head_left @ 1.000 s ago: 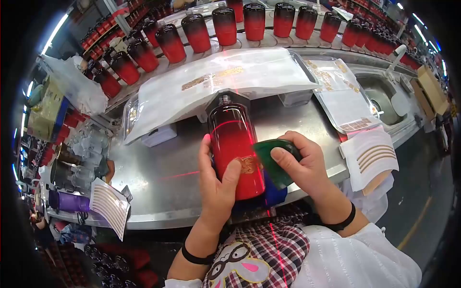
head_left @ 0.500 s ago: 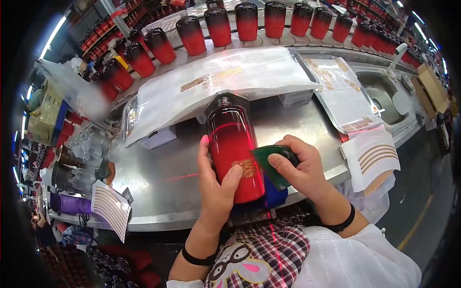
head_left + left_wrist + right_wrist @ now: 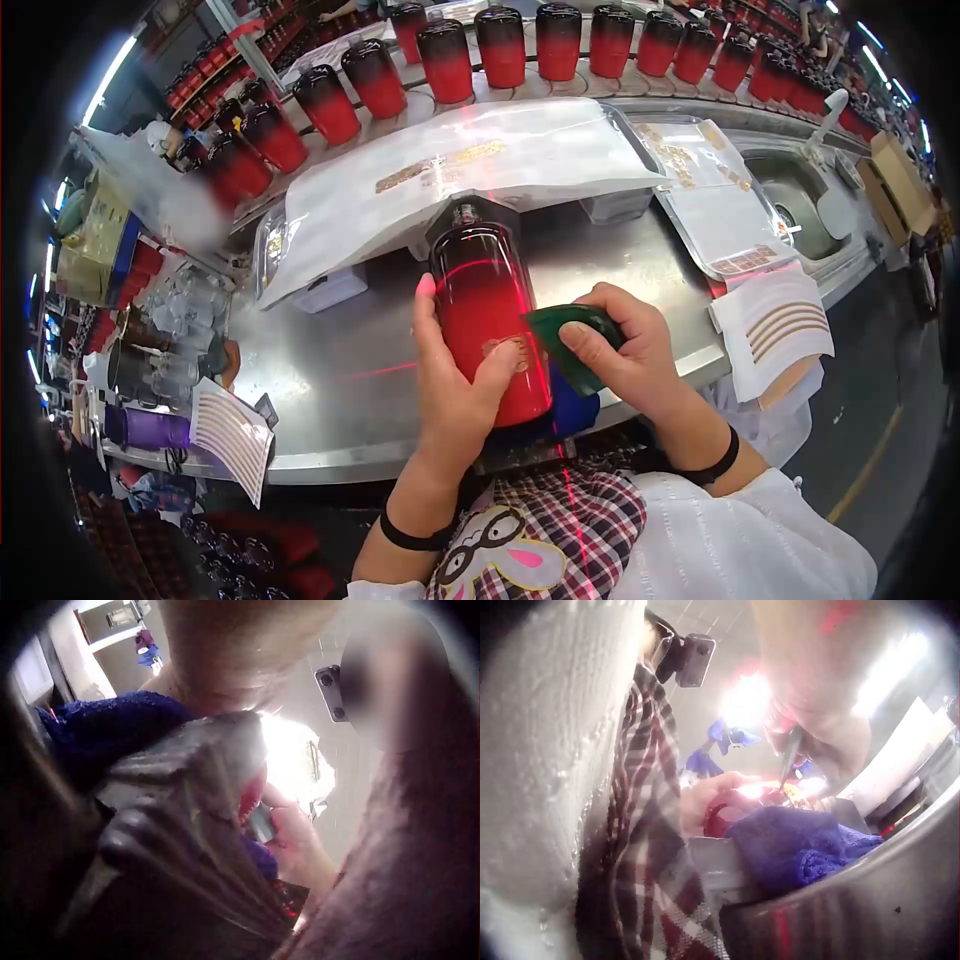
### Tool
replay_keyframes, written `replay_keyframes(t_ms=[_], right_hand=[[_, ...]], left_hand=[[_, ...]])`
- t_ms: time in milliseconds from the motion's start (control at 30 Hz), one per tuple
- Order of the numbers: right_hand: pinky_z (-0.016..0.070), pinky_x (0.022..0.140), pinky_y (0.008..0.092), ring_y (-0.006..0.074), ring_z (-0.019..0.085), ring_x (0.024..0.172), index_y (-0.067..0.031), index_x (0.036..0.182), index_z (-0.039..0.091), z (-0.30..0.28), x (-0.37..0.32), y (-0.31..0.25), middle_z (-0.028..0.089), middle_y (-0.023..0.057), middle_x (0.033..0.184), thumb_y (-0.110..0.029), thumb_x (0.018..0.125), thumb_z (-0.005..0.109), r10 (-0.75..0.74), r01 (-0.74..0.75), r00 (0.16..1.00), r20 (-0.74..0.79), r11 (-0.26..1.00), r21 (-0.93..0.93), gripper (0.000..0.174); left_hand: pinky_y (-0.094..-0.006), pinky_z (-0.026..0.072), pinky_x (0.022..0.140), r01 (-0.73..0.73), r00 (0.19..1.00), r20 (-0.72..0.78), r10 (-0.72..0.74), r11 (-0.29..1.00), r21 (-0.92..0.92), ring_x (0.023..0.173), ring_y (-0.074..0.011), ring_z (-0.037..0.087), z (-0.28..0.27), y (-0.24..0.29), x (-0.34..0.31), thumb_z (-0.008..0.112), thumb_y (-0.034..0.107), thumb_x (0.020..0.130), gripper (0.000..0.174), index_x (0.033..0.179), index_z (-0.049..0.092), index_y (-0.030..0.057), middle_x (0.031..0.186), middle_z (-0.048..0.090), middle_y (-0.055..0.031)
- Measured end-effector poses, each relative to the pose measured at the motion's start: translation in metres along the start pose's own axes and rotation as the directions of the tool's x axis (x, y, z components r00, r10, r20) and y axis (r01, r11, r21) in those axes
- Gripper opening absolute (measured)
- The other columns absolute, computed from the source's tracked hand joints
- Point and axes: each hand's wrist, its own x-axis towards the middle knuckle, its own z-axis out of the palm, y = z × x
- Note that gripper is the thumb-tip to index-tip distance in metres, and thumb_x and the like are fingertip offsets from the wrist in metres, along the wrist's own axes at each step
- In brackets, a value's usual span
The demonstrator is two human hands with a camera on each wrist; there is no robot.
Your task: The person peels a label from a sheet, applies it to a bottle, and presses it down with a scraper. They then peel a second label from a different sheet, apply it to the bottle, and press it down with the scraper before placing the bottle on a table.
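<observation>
Close against my checked apron (image 3: pixel 560 520), my left hand (image 3: pixel 455 385) wraps the red-to-black metal flask (image 3: pixel 485 290), thumb pressed beside its small gold decal (image 3: pixel 508 350), steadying it, I'd say, on the folded blue cloth (image 3: pixel 572 408) at the steel bench (image 3: pixel 330 345) edge. My right hand (image 3: pixel 625 350) pinches a green plastic squeegee (image 3: pixel 560 335), edge against the flask by that decal. Farther back lie a white sheet of gold transfers (image 3: pixel 480 165) and a curved row of matching red flasks (image 3: pixel 500 45).
</observation>
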Motion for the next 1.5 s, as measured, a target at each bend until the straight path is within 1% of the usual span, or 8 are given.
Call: replay_keyframes(t_ms=[233,433,667,1000,1100,1233,1333,1500], right_hand=[[0.0443,0.06,0.027,0.0113,0.055,0.067,0.0012,0.095,0.066,0.0,0.0,0.003,0.061,0.0072,0.078,-0.015,0.089,0.071,-0.036,0.036,0.999,-0.008,0.999,-0.015,0.018],[0.0441,0.06,0.028,0.0124,0.055,0.066,0.0012,0.095,0.066,0.001,0.001,0.004,0.06,0.0075,0.078,-0.016,0.089,0.071,-0.061,0.061,0.998,-0.005,0.998,-0.033,0.019],[0.0443,0.06,0.0288,0.015,0.056,0.066,0.0013,0.095,0.067,0.001,0.0,0.003,0.06,0.0085,0.078,-0.016,0.088,0.071,-0.087,0.086,0.996,-0.026,0.995,-0.058,0.019],[0.0501,0.065,0.0403,0.0344,0.064,0.075,0.0015,0.091,0.065,0.0,0.044,-0.03,0.064,0.018,0.083,-0.014,0.082,0.072,-0.26,0.291,0.957,0.132,0.888,-0.356,0.02],[0.051,0.066,0.0421,0.0366,0.065,0.078,0.0012,0.09,0.064,0.003,0.051,-0.036,0.064,0.0183,0.084,-0.014,0.081,0.072,-0.273,0.42,0.855,0.44,0.863,-0.28,0.019],[0.0504,0.063,0.0371,0.0305,0.064,0.071,-0.0009,0.094,0.064,0.003,0.066,-0.043,0.062,0.014,0.081,-0.009,0.081,0.074,-0.381,0.426,0.902,0.203,0.707,-0.564,0.018],[0.0495,0.061,0.0366,0.0317,0.063,0.07,-0.0014,0.095,0.064,0.007,0.061,-0.041,0.061,0.0139,0.081,-0.009,0.082,0.073,-0.378,0.538,0.823,0.424,0.757,-0.369,0.017],[0.0465,0.058,0.031,0.0176,0.06,0.065,-0.0001,0.095,0.064,-0.009,0.059,-0.028,0.062,0.0093,0.078,-0.012,0.084,0.072,-0.342,0.351,0.934,0.103,0.826,-0.442,0.018]], left_hand=[[-0.0389,0.0356,0.11,0.087,0.996,-0.009,-0.093,0.954,-0.287,0.13,-0.0294,0.045,0.002,0.004,0.001,0.068,0.015,0.085,0.087,0.151,0.017,-0.0071,0.145,0.036,-0.0246],[-0.0395,0.0361,0.11,-0.047,0.999,-0.006,0.048,0.992,0.115,0.129,-0.0312,0.046,0.001,-0.003,0.001,0.068,0.018,0.086,0.086,0.151,0.017,-0.0069,0.145,0.037,-0.0249],[-0.0352,0.0378,0.107,0.039,0.999,-0.001,-0.04,0.958,-0.283,0.127,-0.0244,0.047,0.004,0.006,0.0,0.058,0.013,0.095,0.071,0.151,0.019,-0.0054,0.144,0.039,-0.0205],[-0.0347,0.0354,0.109,-0.006,1.0,-0.021,-0.002,0.923,-0.385,0.13,-0.0216,0.045,-0.002,-0.007,-0.013,0.043,0.011,0.102,0.056,0.151,0.021,-0.0048,0.146,0.039,-0.019],[-0.0361,0.0339,0.112,-0.01,0.999,-0.044,-0.008,0.922,-0.387,0.133,-0.0232,0.043,-0.003,-0.008,-0.019,0.044,0.012,0.102,0.056,0.151,0.021,-0.0033,0.147,0.039,-0.0187],[-0.037,0.0325,0.113,-0.02,0.998,-0.062,-0.001,0.941,-0.339,0.134,-0.024,0.042,-0.005,-0.012,-0.024,0.045,0.012,0.102,0.057,0.151,0.021,-0.002,0.148,0.039,-0.0182],[-0.0375,0.0315,0.114,-0.063,0.994,-0.107,0.028,0.936,-0.347,0.135,-0.025,0.041,-0.004,-0.014,-0.025,0.045,0.01,0.101,0.056,0.151,0.022,-0.0021,0.15,0.037,-0.0192],[-0.0497,0.0226,0.117,-0.553,0.817,0.192,0.543,0.645,0.527,0.131,-0.0273,0.045,-0.022,0.008,-0.038,0.05,0.018,0.099,0.041,0.137,0.051,0.0029,0.13,0.06,-0.0133]])
